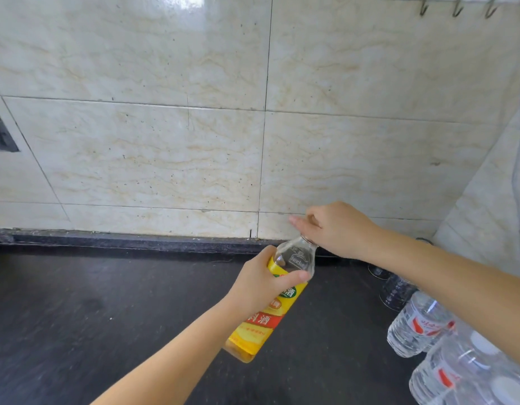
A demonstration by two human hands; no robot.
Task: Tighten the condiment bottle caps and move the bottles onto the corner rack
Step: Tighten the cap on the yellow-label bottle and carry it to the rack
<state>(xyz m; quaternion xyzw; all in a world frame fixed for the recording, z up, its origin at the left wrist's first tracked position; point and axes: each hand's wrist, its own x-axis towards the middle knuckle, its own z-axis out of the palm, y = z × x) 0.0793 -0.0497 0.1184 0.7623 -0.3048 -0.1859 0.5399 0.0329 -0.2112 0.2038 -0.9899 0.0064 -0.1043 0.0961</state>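
A clear condiment bottle (296,258) with a yellow and red label is held tilted above the black counter (92,302). My left hand (261,282) grips it around the upper body, thumb across the shoulder. My right hand (337,229) covers the top of the neck with fingers curled round the cap, which is hidden under the hand. The corner rack is not in view.
Clear water bottles (419,323) lie at the right edge of the counter, with dark glass items (396,290) behind them under my right forearm. A tiled wall rises behind, with a socket (0,134) at left and hooks (457,7) at top right.
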